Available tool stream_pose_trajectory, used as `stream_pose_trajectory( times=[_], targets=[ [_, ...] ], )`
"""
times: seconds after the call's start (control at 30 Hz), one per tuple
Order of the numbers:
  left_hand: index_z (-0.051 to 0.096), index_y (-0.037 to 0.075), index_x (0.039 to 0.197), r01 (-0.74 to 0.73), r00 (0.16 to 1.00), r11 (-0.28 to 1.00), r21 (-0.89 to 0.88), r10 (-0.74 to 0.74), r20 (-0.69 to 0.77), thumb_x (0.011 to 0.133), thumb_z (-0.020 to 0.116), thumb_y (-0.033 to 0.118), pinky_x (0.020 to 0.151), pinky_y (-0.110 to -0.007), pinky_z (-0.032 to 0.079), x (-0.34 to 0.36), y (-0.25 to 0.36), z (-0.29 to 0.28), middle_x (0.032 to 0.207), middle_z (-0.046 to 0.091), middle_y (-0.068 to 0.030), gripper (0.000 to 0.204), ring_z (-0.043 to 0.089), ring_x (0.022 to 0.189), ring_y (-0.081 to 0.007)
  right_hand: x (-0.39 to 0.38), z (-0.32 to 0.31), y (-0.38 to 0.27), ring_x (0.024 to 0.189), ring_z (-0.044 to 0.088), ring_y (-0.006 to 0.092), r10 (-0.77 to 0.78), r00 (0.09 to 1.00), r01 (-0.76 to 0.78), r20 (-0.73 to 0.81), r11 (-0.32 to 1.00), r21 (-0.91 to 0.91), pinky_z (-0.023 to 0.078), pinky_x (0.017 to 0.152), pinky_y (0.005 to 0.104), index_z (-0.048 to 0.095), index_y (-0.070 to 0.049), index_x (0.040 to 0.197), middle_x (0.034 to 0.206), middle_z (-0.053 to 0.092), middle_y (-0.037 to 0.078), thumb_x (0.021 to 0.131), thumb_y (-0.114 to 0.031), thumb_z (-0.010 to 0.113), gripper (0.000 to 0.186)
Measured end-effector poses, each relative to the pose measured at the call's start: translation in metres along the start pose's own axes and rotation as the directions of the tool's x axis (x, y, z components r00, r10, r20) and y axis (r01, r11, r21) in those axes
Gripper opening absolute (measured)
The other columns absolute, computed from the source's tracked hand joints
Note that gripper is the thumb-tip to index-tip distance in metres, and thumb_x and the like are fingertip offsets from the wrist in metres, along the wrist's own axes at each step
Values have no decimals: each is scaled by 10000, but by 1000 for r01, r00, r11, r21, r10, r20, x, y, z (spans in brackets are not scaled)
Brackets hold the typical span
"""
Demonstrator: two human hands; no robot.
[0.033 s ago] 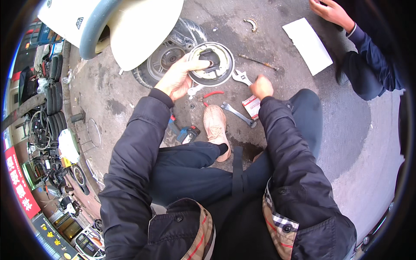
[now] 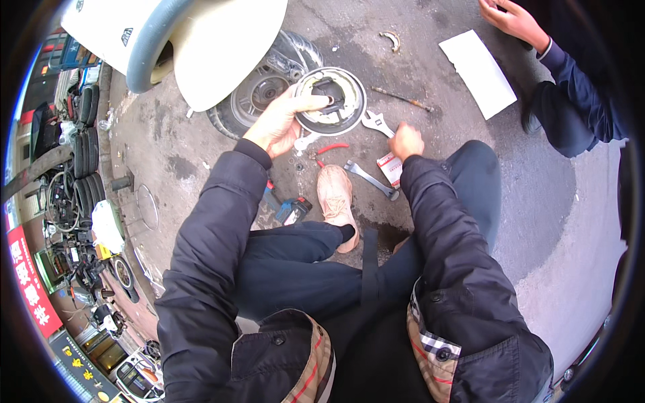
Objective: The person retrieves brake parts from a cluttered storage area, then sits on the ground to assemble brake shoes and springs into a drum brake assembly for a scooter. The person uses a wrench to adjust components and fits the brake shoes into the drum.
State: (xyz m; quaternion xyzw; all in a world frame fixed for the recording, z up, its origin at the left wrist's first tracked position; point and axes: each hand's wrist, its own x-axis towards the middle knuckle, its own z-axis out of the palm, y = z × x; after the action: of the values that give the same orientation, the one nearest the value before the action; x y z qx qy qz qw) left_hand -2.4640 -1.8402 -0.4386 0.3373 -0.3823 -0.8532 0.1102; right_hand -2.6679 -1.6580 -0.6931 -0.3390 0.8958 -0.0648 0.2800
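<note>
My left hand (image 2: pixel 281 122) grips a round drum brake plate (image 2: pixel 359 109), thumb on its inner face and fingers behind the rim. Pale curved brake shoes (image 2: pixel 348 91) sit inside it. In my closed right hand (image 2: pixel 407 141) is an adjustable wrench (image 2: pixel 377 123), its jaw pointing at the plate's lower right edge. Whether jaw and plate touch, I cannot tell. Beneath my right wrist lies a small red and white box (image 2: pixel 390 168). Beyond my left hand, a scooter wheel with its tyre (image 2: pixel 304 48) rests partly under cream bodywork (image 2: pixel 225 57).
Near my pink shoe (image 2: pixel 335 198) lie a wrench (image 2: pixel 371 180), red-handled pliers (image 2: pixel 332 147) and a cordless tool (image 2: pixel 293 210). A rod (image 2: pixel 402 97), loose brake shoe (image 2: pixel 391 41) and white sheet (image 2: pixel 478 74) lie farther off. Another person's hand (image 2: pixel 519 25) is at the upper right.
Almost nothing differs. The whole view has shifted slightly; both hands keep hold of the brake plate and the adjustable wrench.
</note>
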Motion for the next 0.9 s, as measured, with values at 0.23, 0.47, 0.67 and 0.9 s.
stream_pose_trajectory(
  times=[0.23,0.47,0.67,0.9],
  targets=[
    [505,-3,1499,-31,999,994,100,34,-31,970,676,-2,1019,-336,597,3,-1,10,1355,678,-110,555,711,1164,-175,2,19,8,1201,651,355,-195,981,184,-15,947,-262,506,1015,505,752,-46,1150,1215,717,161,857,-297,735,385],
    [593,-4,1376,32,983,973,228,11,-186,928,713,27,964,-311,575,4,-10,3,1223,737,-78,464,713,1093,-145,10,-1,7,1125,740,385,-93,982,85,166,995,55,565,968,525,687,35,1201,1163,747,266,812,-352,758,553],
    [546,31,1395,48,978,941,334,24,-209,893,771,169,865,-327,518,10,-19,-6,1213,701,-86,566,657,1070,-159,-17,-98,-40,494,607,162,-81,986,-92,146,464,881,452,424,336,572,24,1259,771,650,71,1038,-119,594,264],
    [529,29,1402,54,975,948,314,18,-221,894,771,178,884,-346,523,8,-16,7,1231,688,-93,582,652,1099,-166,-137,-174,-78,642,565,98,-263,906,416,-332,403,815,488,611,286,604,-39,1382,749,600,49,1102,-175,601,312]
  ],
)
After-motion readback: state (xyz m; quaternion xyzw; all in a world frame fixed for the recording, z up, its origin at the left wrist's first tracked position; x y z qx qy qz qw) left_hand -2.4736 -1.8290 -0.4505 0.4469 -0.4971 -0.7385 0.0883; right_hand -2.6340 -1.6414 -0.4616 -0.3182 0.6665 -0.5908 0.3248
